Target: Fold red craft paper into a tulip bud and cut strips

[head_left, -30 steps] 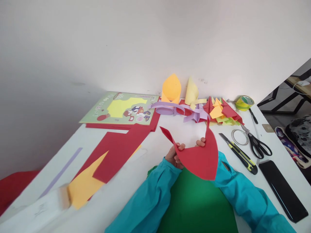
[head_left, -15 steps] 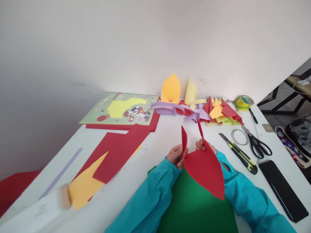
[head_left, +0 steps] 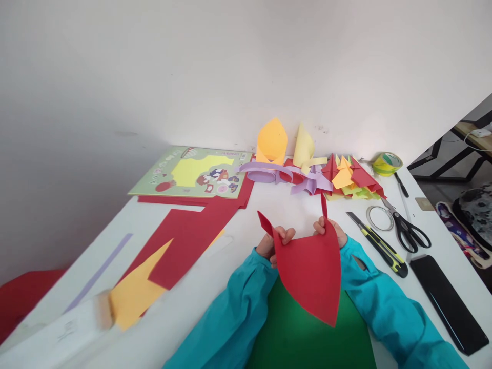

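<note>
A piece of red paper (head_left: 309, 274) with a pointed lower end is held up between both hands. My left hand (head_left: 275, 242) pinches its left side, where a narrow flap sticks up and outward. My right hand (head_left: 329, 231) grips the upper right side, with another upright flap above the fingers. The paper's middle curves between the hands, its point hanging toward me. Below it lies a green cutting mat or sheet (head_left: 307, 343), partly covered by the paper and my sleeves.
On the right lie a utility knife (head_left: 378, 245), scissors (head_left: 405, 228), a tape roll (head_left: 380, 219) and a black case (head_left: 448, 302). Folded paper pieces (head_left: 348, 177) and an orange paper form (head_left: 272, 141) stand along the wall. Left are a paper pad (head_left: 161, 177) and red sheets (head_left: 184, 230).
My hands have moved apart, the left one going left. The red paper has spread wider and turned to face me more, and its left flap now leans outward.
</note>
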The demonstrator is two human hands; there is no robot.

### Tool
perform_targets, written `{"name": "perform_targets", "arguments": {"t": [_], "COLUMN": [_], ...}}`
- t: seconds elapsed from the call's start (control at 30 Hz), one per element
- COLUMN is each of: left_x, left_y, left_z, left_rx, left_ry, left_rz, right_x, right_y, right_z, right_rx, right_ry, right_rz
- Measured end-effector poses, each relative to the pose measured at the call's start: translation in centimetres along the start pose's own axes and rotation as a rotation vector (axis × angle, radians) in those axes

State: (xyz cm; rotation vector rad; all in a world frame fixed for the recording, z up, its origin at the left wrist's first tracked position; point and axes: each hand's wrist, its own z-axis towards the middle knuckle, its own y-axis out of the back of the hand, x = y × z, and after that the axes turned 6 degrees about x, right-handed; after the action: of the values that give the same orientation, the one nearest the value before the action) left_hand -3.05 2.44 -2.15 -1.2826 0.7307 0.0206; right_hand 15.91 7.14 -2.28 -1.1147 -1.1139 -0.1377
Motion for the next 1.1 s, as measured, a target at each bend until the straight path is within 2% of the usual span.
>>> {"name": "perform_targets", "arguments": {"t": [0.33,0.53,0.63,0.83,1.1], "left_x": [-0.7,-0.9,-1.0,-1.0,-1.9], "left_y": [-0.1,1.8,2.1,0.6,-0.7], "left_z": [-0.5,0.4,0.5,0.2,0.0], "left_rx": [0.075,0.093,0.085,0.038,0.029], "left_ry": [-0.001,0.112,0.194,0.396,0.551], "left_rz": [0.013,0.109,0.183,0.336,0.441], "right_x": [0.3,1.1,1.6,1.7,2.6], "right_y": [-1.1,-1.3,-1.4,-1.8,-1.7], "right_z": [0.3,0.1,-0.4,-1.0,-1.2], "right_rx": [-0.011,-0.017,-0.028,-0.045,0.008], "right_ry": [0.014,-0.027,-0.052,-0.089,-0.173], "right_rz": [-0.034,-0.097,-0.140,-0.226,-0.364]}}
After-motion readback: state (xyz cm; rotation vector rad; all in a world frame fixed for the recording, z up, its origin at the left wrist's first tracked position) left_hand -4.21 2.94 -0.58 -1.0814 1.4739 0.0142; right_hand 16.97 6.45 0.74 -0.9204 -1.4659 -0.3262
